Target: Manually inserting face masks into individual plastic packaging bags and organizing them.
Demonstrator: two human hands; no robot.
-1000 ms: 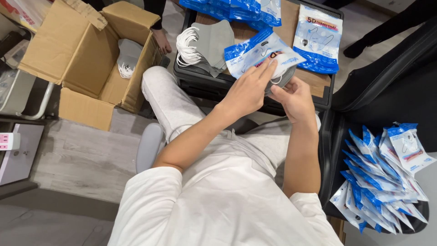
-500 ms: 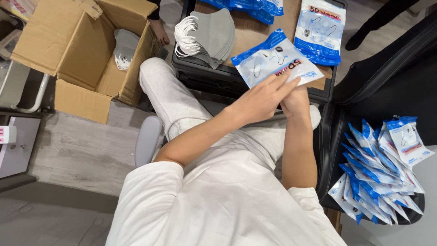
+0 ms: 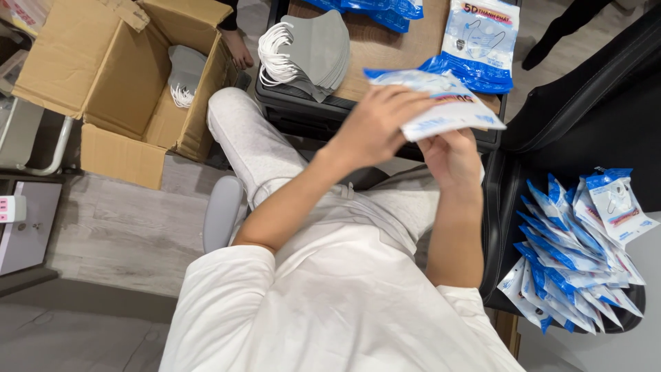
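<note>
A blue-and-white mask packet [image 3: 441, 103] is held flat above the lap, just before the bench [image 3: 385, 52]. The left hand [image 3: 375, 124] closes its grip over the packet's top; the right hand [image 3: 451, 158] pinches it from below. Grey masks [image 3: 313, 52] lie stacked on the bench, filled packets [image 3: 578, 248] heaped on the right.
</note>
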